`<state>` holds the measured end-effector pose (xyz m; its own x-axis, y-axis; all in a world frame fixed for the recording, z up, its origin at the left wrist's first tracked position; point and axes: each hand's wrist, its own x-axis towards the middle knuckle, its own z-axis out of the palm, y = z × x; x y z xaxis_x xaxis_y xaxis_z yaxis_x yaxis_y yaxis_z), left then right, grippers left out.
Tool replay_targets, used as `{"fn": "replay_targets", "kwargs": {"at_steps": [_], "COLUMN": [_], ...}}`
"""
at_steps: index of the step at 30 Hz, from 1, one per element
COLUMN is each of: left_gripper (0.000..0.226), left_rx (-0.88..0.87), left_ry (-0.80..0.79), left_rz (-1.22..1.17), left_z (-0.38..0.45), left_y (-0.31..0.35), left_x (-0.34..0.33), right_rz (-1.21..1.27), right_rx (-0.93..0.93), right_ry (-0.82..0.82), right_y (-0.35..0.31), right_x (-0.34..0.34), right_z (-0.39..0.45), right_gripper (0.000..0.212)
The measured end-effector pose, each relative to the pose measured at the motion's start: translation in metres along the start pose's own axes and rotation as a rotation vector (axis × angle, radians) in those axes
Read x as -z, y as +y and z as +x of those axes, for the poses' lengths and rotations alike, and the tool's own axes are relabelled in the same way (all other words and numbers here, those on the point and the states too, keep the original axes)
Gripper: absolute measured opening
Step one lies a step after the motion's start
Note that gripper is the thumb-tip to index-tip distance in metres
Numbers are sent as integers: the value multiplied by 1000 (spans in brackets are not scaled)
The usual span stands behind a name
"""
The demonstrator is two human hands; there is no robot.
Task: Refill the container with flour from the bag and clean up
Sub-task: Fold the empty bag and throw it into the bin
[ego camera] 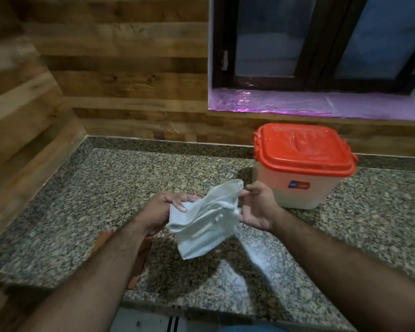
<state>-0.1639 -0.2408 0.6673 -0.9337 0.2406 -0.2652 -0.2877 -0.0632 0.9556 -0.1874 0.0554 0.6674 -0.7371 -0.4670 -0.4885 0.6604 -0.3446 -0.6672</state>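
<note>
A limp, crumpled white woven bag [203, 220] hangs above the granite counter [106, 188], held between both hands. My left hand [161, 212] grips its left edge with curled fingers. My right hand [256, 207] pinches the bag's upper right rim and supports its side. Behind my right hand stands the translucent white container [302, 188] with its orange lid [302, 149] shut on top; pale flour shows through its lower wall.
A wood-panelled wall runs behind and to the left of the counter. A dark-framed window with a pink-lit sill [321, 104] sits above the container. A reddish-brown flat object [139, 262] lies under my left forearm near the counter's front edge.
</note>
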Motion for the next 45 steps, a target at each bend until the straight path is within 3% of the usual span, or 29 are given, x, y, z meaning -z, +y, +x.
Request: {"fn": "replay_targets", "kwargs": {"at_steps": [2, 3, 5, 7, 10, 12, 14, 17, 20, 22, 27, 31, 32, 35, 38, 42, 45], "left_gripper": [42, 47, 51, 54, 58, 57, 52, 37, 51, 42, 35, 64, 62, 49, 44, 44, 44], "left_rx": [-68, -90, -131, -151, -161, -128, -70, 62, 158, 170, 37, -92, -128, 36, 211, 220, 209], "left_ry": [43, 23, 5, 39, 81, 155, 193, 213, 210, 257, 599, 668, 678, 738, 821, 1013, 1174], "left_rz": [114, 138, 148, 115, -1, -122, -281, -455, -650, -650, -511, -657, -691, -542, -379, -454, -524], "left_z": [-2, -2, -4, -8, -10, -14, -18, -21, -36, -49, -98, -158, -175, -226, -284, -364, -415], "left_y": [-1, 0, -2, -3, -5, -9, -17, -28, -28, -32, -51, -76, -80, -92, -115, -146, -175], "left_x": [2, 2, 2, 0, -8, -11, -11, -5, -8, -12, -14, -20, -27, -53, -61, -57, -49], "right_rz": [-77, -178, -386, -443, -390, -358, -342, -431, -398, -354, -327, -483, -535, -658, -739, -856, -963], "right_rx": [-127, -186, -240, -264, -256, -241, -247, -317, -327, -343, -334, -332, -323, -357, -405, -426, -478], "right_ry": [-49, -44, -62, -125, -101, -126, -160, -69, -130, -148, -134, -174, -157, -206, -283, -406, -468], "right_y": [-1, -1, 0, 0, 3, 10, 21, 36, 51, 56, 70, 105, 119, 161, 197, 253, 309], "right_x": [-4, -9, -20, -29, -26, -24, -24, -20, -21, -28, -47, -65, -68, -88, -132, -185, -216], "right_z": [-2, -3, -6, -8, -5, 2, 7, 10, 10, 6, 15, 38, 49, 55, 26, -2, -9], "right_gripper": [84, 89, 68, 42, 55, 50, 66, 85, 80, 74, 35, 62, 67, 76, 54, 29, 46]}}
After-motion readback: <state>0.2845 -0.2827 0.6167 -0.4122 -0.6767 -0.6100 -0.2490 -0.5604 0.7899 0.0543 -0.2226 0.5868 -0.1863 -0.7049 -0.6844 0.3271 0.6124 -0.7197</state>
